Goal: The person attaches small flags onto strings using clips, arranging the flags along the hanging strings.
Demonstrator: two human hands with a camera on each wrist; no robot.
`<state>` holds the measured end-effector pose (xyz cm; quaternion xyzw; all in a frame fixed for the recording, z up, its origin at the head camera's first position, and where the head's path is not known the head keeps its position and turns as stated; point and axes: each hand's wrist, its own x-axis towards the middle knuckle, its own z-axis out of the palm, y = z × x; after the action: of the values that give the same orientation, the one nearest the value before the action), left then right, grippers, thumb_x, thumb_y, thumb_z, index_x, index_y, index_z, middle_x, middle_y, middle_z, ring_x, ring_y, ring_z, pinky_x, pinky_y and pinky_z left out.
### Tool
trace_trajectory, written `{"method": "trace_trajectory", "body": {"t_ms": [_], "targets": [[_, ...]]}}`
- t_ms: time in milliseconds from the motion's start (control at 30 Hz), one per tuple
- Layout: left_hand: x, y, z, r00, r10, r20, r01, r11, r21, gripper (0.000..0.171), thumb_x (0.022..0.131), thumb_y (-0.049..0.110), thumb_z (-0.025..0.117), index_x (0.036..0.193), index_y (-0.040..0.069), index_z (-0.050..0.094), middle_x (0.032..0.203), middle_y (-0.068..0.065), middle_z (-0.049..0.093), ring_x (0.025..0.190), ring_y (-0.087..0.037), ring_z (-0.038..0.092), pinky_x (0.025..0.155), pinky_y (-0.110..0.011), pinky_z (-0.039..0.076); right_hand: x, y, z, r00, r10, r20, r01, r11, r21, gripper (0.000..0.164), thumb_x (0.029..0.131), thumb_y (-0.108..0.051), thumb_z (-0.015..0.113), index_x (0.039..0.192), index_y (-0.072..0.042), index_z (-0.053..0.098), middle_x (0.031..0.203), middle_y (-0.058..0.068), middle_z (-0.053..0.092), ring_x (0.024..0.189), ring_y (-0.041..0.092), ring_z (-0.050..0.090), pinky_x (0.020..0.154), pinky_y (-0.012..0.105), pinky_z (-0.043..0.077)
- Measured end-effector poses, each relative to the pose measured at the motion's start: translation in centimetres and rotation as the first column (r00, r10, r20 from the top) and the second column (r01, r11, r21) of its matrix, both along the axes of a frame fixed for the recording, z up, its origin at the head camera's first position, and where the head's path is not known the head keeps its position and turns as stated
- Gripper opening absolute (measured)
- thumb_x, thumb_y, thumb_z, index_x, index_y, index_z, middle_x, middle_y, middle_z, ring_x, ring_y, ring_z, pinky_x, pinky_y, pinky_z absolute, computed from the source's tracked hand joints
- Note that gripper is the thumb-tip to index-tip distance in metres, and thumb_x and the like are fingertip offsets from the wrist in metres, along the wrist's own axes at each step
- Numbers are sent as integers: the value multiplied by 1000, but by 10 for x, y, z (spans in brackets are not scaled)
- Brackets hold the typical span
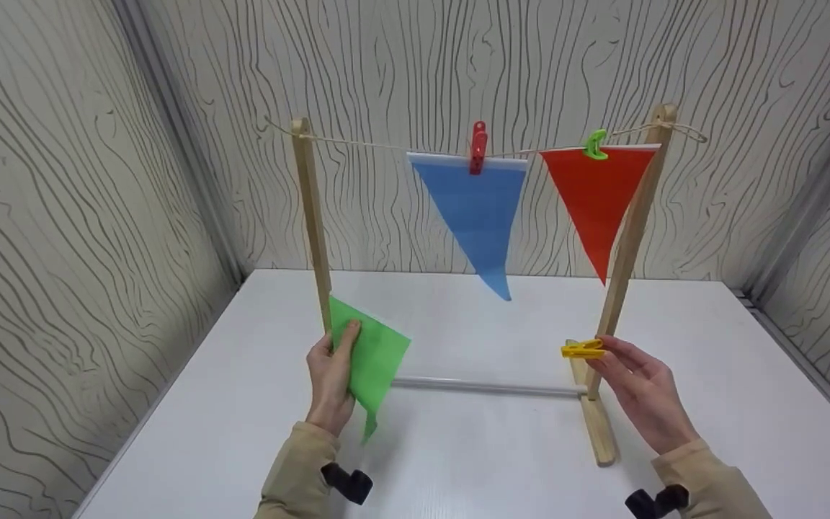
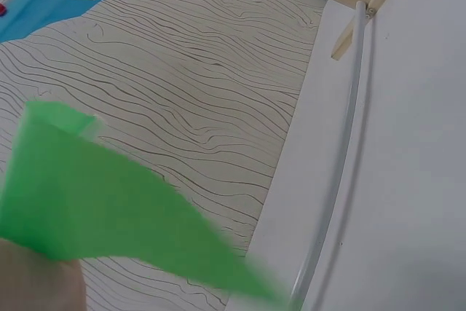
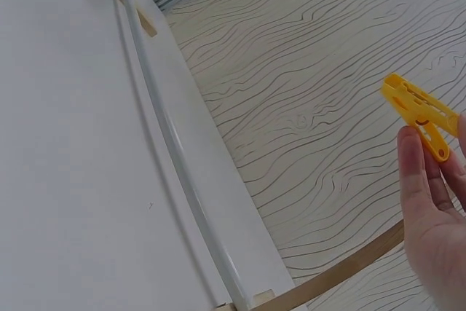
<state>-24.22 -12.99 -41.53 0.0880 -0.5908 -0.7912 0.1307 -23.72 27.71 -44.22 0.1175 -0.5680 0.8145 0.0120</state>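
Observation:
My left hand holds a green triangular flag by its upper part, thumb across the front; the tip hangs down and curls. In the left wrist view the green flag is blurred, with only part of the hand showing. A yellow clothespin is pinched between the fingertips of my right hand, its far end pointing left. Above, a string carries a blue flag under a red clothespin and a red flag under a green clip.
The string runs between a left wooden post and a right wooden post. A white rod joins the posts low down, near the wooden foot. All stands on a white table against a wood-grain patterned wall.

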Motion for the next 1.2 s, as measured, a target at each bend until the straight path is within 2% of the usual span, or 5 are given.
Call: {"method": "trace_trajectory", "body": {"t_ms": [300,467,667,867,1200], "targets": [[-2,1,6,999,31,-31,-32,999,-29,35,95,24,71,119,0,63,103,-3,66,90,-13,69,81,-27,61,-1,-5,5,999,16,-31,-17,1000,-21,30,105,-1,46,127,-11,63,124,-1,70,115,9,69,99,20,53],[-4,0,9,998,37,-54,-38,999,-26,37,92,21,74,120,1,61,103,-2,69,92,-13,71,83,-29,62,-1,-11,10,997,15,-81,-18,999,-37,31,104,3,45,132,-2,59,124,2,69,115,11,69,100,22,53],[-4,-2,14,997,30,-68,-35,997,-69,40,93,19,72,126,3,57,108,-5,70,91,-13,72,83,-30,62,-1,-20,18,992,-29,-120,31,999,14,31,104,3,46,133,2,55,122,1,68,114,10,70,100,22,53],[-7,-4,21,995,51,-91,-59,994,-93,34,94,17,71,123,1,61,106,-4,69,92,-12,70,84,-28,61,-2,-32,30,990,-65,-125,70,997,37,30,104,1,48,132,0,57,122,1,65,113,9,69,101,22,53],[-12,-9,39,991,38,-128,-52,992,-112,32,98,21,67,122,0,64,110,-6,70,99,-14,69,92,-28,58,-4,-53,54,983,-50,-175,56,998,26,33,103,2,50,135,6,53,125,4,63,114,12,69,101,23,53]]}}
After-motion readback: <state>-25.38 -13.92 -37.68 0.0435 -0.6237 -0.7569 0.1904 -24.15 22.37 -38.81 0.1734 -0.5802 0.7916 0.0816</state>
